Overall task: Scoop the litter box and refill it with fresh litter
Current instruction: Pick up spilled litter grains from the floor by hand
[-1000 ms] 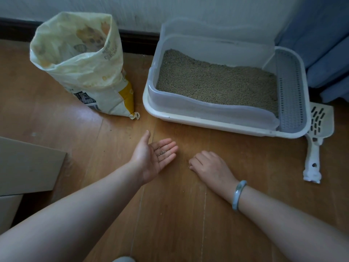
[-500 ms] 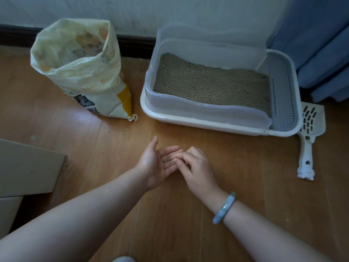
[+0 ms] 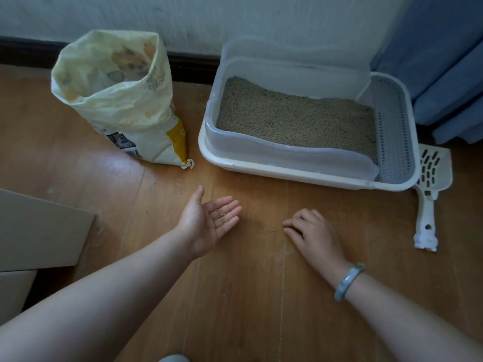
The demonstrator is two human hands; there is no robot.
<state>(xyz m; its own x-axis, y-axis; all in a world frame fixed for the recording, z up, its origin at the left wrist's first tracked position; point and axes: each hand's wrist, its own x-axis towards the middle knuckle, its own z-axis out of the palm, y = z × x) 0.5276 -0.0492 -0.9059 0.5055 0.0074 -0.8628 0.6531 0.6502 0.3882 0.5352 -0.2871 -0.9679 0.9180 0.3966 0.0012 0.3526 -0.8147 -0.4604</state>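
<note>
Litter box (image 3: 287, 176), full of litter (image 3: 287, 118), sits on the floor (image 3: 261, 296) by the wall (image 3: 235, 17), beyond both hands. Left hand (image 3: 209, 226) lies palm up, fingers straight, cradling a few pellets (image 3: 221, 218). Right hand (image 3: 315, 235) is palm down, fingertips curled to the floor, any pinch hidden.

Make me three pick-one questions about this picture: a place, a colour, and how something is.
1. Where is the scoop? A) on the floor, right of the litter box B) in the bag C) in the litter
2. What colour is the bracelet? A) red B) pale blue-green C) black
3. How is the left hand? A) a fist B) open, palm up, carrying grains C) gripping the scoop
Answers: 1 A: beside the box's right end. 2 B: its band shows pale blue-green. 3 B: grains rest on it, uncurled.
</note>
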